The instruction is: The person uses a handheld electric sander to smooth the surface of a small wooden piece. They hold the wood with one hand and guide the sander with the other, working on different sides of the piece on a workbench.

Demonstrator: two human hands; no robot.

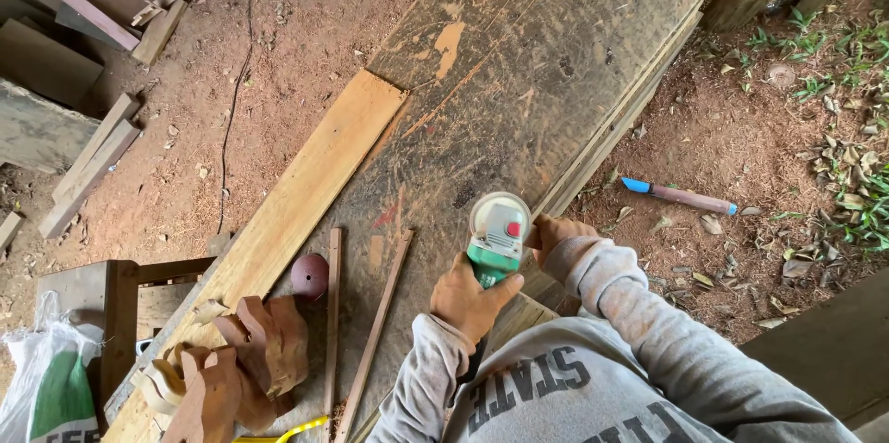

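Note:
A green and white angle grinder (498,235) with a red button sits over the near edge of a worn, scratched wooden workbench (519,63). My left hand (470,299) is wrapped around the grinder's green body from below. At the tool's right side, my right hand (554,233) is closed around what looks like a side handle, mostly hidden by the fingers. Grey sweatshirt sleeves cover both arms. The grinder's disc is hidden under its guard.
A pale plank (296,202) lies along the bench's left side, with two thin wooden strips (375,332), a round dark red disc (309,276) and carved wooden pieces (250,360) nearby. A blue-tipped tool (681,196) lies on the dirt at right. Wood scraps (93,156) and a black cable (236,91) are at left.

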